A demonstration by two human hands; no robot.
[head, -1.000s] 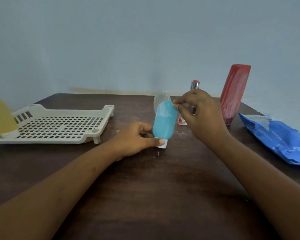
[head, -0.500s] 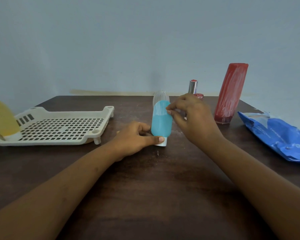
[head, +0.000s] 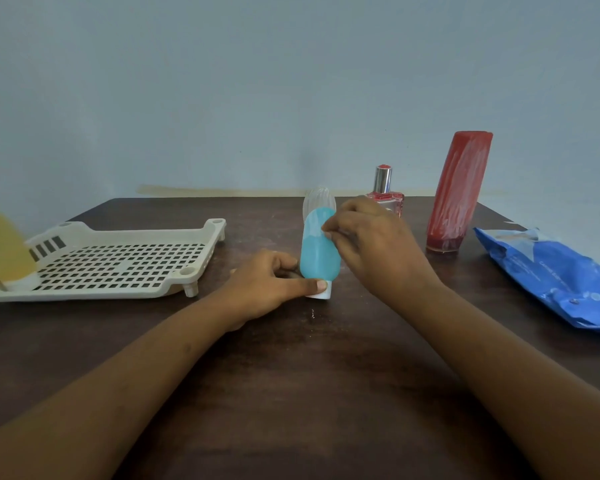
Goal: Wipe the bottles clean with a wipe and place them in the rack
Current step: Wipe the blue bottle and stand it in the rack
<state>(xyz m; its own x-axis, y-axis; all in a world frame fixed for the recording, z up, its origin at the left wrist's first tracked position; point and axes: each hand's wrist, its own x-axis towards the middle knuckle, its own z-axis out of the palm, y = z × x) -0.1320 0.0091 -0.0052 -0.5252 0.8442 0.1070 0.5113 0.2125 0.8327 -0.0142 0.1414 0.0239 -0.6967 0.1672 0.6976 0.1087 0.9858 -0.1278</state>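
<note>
The blue bottle (head: 317, 251) is stood cap-down on the desk (head: 309, 375). Its cap is gripped by the left hand (head: 267, 285), and its upper side is pinched by the right hand (head: 371, 244). Wiping seems to be underway, though no wipe is seen. Next, a lift to the rack (head: 118, 265) is called for.

Right hand (head: 371, 251) has slid down the blue bottle (head: 316, 259) (off its top).

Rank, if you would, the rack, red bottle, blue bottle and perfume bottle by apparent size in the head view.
1. rack
2. red bottle
3. blue bottle, though it stands nearer
4. perfume bottle, partly hidden behind the right hand, so unsure
</note>
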